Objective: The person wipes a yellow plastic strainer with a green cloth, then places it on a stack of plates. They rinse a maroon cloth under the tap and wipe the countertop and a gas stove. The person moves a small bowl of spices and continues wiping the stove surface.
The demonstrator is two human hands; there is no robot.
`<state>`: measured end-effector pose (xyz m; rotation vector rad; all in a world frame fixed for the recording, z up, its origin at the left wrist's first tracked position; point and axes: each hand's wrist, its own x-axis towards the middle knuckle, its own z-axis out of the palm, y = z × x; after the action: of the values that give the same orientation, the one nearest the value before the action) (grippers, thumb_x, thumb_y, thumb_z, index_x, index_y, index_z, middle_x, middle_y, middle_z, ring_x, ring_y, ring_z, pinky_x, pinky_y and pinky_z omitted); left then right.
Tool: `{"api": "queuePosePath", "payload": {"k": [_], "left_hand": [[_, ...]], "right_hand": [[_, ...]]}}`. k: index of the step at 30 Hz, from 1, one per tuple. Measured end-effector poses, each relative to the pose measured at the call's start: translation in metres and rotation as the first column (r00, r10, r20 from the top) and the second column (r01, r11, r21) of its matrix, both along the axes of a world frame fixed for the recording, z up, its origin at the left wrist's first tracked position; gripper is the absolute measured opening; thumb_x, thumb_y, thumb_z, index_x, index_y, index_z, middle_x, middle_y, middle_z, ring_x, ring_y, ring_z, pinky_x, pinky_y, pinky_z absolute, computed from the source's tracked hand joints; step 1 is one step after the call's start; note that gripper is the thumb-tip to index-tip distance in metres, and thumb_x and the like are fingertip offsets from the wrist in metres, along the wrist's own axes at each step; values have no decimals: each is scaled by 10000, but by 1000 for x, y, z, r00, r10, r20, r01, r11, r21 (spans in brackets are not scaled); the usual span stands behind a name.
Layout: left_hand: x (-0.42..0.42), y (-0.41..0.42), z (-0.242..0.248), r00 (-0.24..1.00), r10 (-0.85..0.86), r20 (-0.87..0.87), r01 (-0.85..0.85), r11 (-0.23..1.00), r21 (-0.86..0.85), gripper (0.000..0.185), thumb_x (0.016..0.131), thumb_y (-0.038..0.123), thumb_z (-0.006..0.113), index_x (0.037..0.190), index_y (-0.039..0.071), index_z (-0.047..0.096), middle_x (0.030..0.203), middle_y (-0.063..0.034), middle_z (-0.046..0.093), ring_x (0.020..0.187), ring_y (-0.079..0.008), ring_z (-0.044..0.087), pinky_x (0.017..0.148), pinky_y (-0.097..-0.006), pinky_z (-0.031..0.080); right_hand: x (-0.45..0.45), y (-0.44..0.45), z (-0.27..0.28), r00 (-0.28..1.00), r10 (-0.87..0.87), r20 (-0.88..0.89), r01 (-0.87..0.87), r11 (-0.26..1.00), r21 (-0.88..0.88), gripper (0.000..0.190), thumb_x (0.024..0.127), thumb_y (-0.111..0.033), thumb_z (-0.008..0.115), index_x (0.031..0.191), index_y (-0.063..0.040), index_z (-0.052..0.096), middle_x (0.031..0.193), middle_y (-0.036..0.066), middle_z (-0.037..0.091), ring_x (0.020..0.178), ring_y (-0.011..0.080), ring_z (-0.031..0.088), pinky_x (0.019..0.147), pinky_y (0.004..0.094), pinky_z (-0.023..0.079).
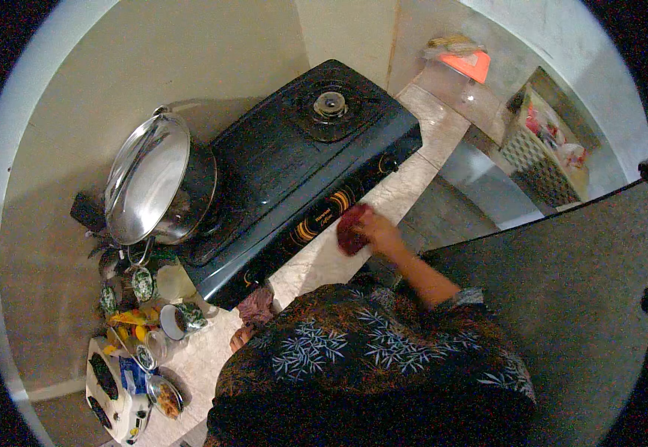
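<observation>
My right hand presses a dark red cloth on the pale marbled counter, close to the front panel of a black gas stove. The hand is slightly blurred. My left hand is mostly hidden by my patterned shirt; its fingers show beside a second, brownish-pink cloth near the stove's left front corner, and whether it grips that cloth cannot be told. A round burner shows at the stove's right end. A large steel pot with a shiny lid leaning on it covers the left end.
Left of the stove stand a patterned mug, clear jars, a bowl of brown food and a white appliance. An orange-lidded container and a woven basket lie at the upper right. A wall rises behind the stove.
</observation>
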<state>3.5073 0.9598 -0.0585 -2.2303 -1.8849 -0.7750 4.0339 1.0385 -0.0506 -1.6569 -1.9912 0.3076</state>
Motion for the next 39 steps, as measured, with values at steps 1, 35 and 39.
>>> {"api": "queuePosePath", "payload": {"k": [1, 35, 39], "left_hand": [[-1, -1, 0, 1000, 1, 2, -1, 1000, -1, 307, 885, 322, 633, 1080, 87, 625, 960, -125, 632, 897, -338, 580, 772, -467, 449], [84, 50, 56, 999, 27, -39, -33, 982, -183, 250, 883, 280, 635, 1039, 85, 625, 922, -124, 635, 865, -340, 578, 744, -468, 444], [110, 62, 69, 998, 24, -54, -35, 974, -223, 244, 883, 275, 635, 1035, 84, 626, 917, -124, 635, 861, -340, 578, 741, -468, 443]], "right_hand": [[23, 5, -3, 987, -70, 147, 52, 991, 123, 517, 717, -58, 594, 1209, -209, 646, 1348, 136, 551, 1298, 321, 473, 1092, 442, 352], [331, 198, 17, 939, -202, 279, 296, 888, -352, 696, 740, 29, 531, 1397, -199, 486, 1534, 205, 277, 1410, 403, 267, 1154, 468, 245], [325, 238, 45, 924, -229, 306, 333, 875, -351, 736, 733, 31, 523, 1421, -222, 456, 1555, 186, 242, 1421, 378, 260, 1144, 474, 253]]}}
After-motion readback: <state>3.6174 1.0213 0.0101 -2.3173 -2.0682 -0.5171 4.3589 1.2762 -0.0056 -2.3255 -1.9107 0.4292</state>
